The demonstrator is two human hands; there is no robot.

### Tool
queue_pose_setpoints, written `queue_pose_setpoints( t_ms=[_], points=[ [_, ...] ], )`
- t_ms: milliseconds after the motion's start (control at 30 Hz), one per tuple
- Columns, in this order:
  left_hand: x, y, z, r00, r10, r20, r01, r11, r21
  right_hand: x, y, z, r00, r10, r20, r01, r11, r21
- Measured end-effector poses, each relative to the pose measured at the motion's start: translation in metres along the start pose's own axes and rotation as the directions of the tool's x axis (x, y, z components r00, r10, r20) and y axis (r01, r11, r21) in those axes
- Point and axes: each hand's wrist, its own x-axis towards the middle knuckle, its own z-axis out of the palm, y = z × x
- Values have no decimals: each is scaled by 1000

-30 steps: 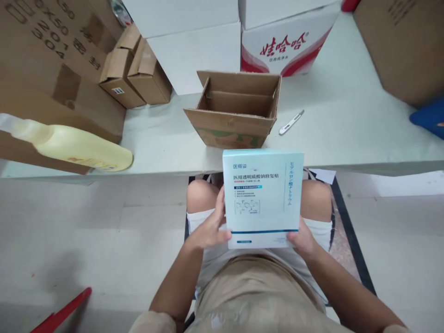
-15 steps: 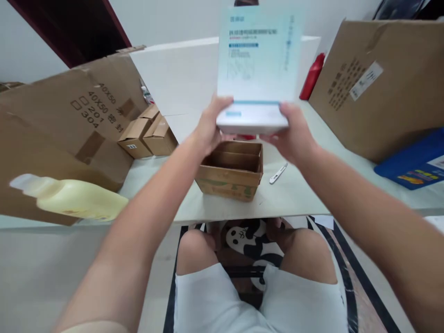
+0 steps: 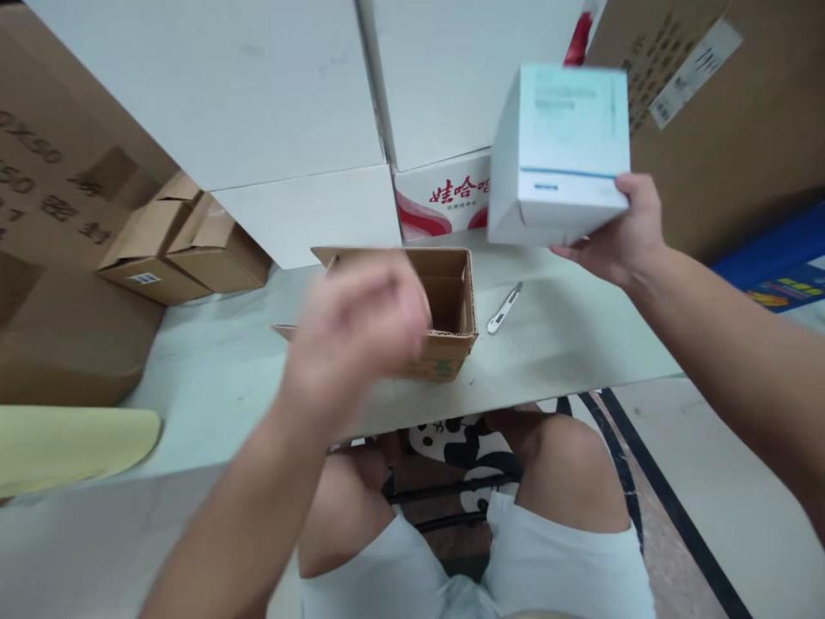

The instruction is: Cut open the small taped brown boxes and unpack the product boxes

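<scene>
My right hand (image 3: pixel 615 230) holds a pale blue-and-white product box (image 3: pixel 559 153) up at the right, above the table, gripping it from below. My left hand (image 3: pixel 357 331) is off the box and hovers in front of an open brown cardboard carton (image 3: pixel 451 301) on the pale table (image 3: pixel 567 344); it is smeared by motion and its fingers cannot be made out. The carton's opening faces up and the left hand hides most of it.
A small white utility knife (image 3: pixel 504 309) lies just right of the carton. White cartons (image 3: pixel 258 103) and a red-printed carton (image 3: pixel 444 202) stand behind. Small brown boxes (image 3: pixel 184 249) and big cardboard boxes sit left and right. A yellow bottle (image 3: pixel 70 443) lies at the left edge.
Both hands lifted the blue-and-white box from my lap up over the table. Now the left hand has let go and dropped toward the carton, while the right hand carries the box to the right.
</scene>
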Motion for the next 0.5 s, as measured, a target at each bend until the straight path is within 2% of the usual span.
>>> queue_pose_setpoints(
  t_ms=[33,67,100,133,167,200,233,333,400,433,500],
  points=[
    [-26,-4,13,978,-77,195,98,990,-100,5,6,-20,992,44,-120,-50,998,-49],
    [-45,-14,27,839,-67,539,182,970,-163,13,12,-38,973,90,-212,-111,990,-90],
    [-58,-28,42,617,-71,784,282,950,-135,21,17,-54,950,125,-287,-167,978,-123],
    [-66,-44,57,462,-90,883,343,935,-84,31,22,-66,927,148,-344,-211,966,-151],
    [-68,-63,73,444,-131,886,388,920,-59,40,27,-75,908,156,-390,-240,954,-179],
    [-68,-81,89,394,-161,905,386,922,-4,49,30,-81,889,147,-434,-259,943,-210],
    [-66,-98,103,378,-233,896,370,925,85,57,33,-85,866,133,-481,-279,928,-245],
    [-62,-133,131,220,-281,934,401,899,176,74,37,-86,818,129,-561,-363,872,-329],
    [-62,-145,139,118,-297,947,448,868,216,82,37,-81,824,171,-540,-405,845,-351],
    [-62,-149,141,92,-313,945,450,860,241,86,37,-78,833,187,-521,-411,839,-357],
    [-61,-157,145,90,-340,936,419,865,274,95,38,-70,847,190,-496,-405,836,-371]
  ],
)
